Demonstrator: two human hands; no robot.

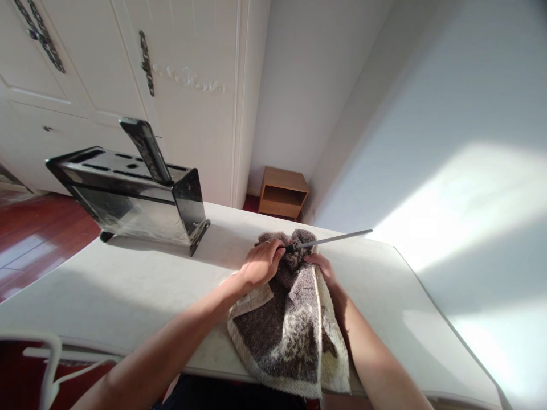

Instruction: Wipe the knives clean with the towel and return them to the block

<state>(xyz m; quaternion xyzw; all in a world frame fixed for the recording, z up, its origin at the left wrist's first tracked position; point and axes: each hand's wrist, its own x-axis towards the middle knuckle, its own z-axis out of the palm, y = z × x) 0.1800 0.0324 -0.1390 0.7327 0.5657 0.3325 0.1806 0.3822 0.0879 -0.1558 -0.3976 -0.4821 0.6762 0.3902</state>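
Two bare forearms reach in: the left forearm (179, 336) from 7 o'clock, the right forearm (376, 347) from 5 o'clock. The hands sit near each other, slightly apart, around 6 o'clock of the view's centre. The left hand (261, 265) is curled closed, its back upward. The right hand (322, 267) points toward 10 o'clock, fingers partly hidden.

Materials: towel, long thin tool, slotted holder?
Towel: probably cotton terry; fuzzy pile, soft folds.
Long thin tool: shaft likely metal, from its straight grey sheen; dark handle perhaps plastic.
Slotted holder: glossy black edges, maybe plastic; shiny, reflective side could be metal or plastic.
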